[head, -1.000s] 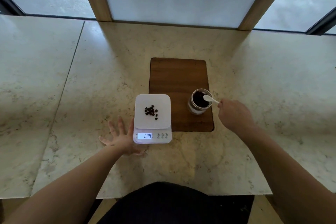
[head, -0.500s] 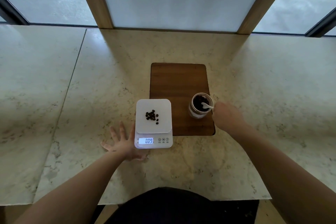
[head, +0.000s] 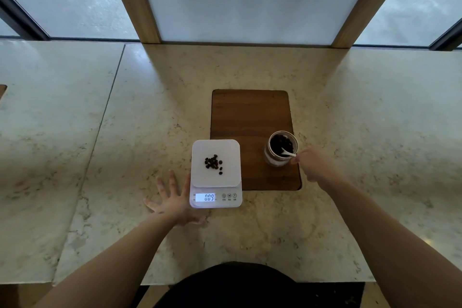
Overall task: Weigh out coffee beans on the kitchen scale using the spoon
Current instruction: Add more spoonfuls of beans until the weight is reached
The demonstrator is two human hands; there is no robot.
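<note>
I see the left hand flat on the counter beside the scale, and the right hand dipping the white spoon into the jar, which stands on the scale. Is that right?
Not quite. The head view shows the jar standing on the wooden board, not on the scale. The rest holds: left hand flat beside the scale, right hand dipping the white spoon.

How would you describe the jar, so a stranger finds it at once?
Find the dark wooden board on the marble counter. Near its front right corner stands a small glass jar. It alone holds dark coffee beans and a white spoon.
</note>
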